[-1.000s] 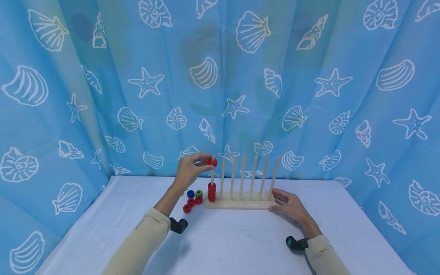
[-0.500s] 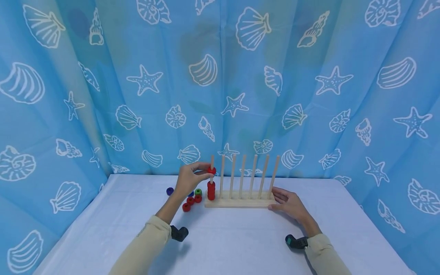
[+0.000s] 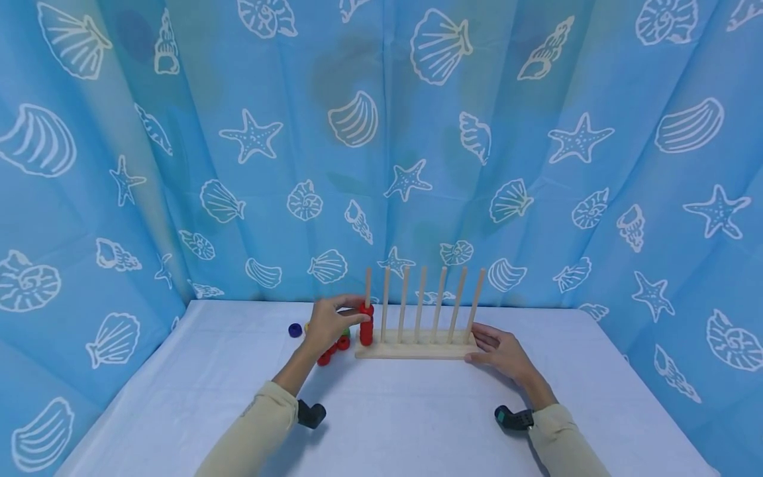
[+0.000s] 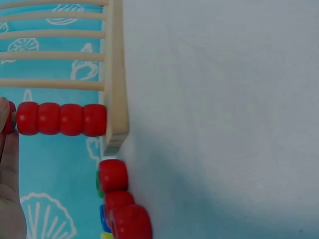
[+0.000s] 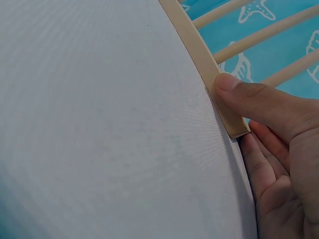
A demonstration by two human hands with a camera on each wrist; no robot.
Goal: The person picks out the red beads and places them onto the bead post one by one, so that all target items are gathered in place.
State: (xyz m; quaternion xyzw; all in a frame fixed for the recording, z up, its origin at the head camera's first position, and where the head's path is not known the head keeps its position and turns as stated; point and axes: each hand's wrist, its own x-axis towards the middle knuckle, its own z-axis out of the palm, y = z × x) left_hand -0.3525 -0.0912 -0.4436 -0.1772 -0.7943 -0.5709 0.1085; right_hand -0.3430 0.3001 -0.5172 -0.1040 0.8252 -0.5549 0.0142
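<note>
Pinching a red bead (image 3: 367,309) on the leftmost peg (image 3: 368,285), the person's left hand (image 3: 328,324) holds it just above four stacked red beads (image 4: 71,119). The right hand (image 3: 505,356) grips the wooden base (image 3: 411,353) at its right end, thumb on the near side. Loose beads (image 3: 344,343) lie left of the base.
</note>
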